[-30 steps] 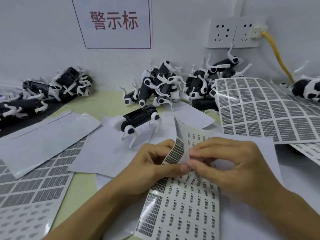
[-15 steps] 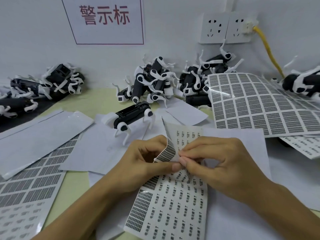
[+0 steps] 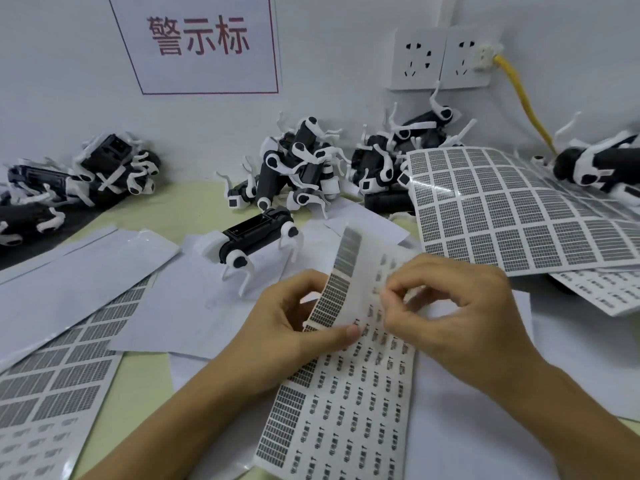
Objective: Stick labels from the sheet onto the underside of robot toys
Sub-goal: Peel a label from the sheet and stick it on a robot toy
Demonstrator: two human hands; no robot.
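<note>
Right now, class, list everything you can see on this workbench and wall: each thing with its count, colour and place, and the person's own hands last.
White label sheet with small black printed labels: one, centre front, upper part curled up, held in both hands.
Black-and-white robot dog toy lying on its back: one, on white paper behind the hands.
Piles of black-and-white robot dog toys: too tangled to count, along the wall at left, centre and right.
Large sheets of grey block labels: one at right, one front left.
Plain white backing papers: several, overlapping, left and centre.
White wall sign with red characters: one, upper centre.
White double wall socket: yellow cable plugged in.
Left hand: holds the sheet's curled edge.
Right hand: fingertips pinch at a label.
</note>
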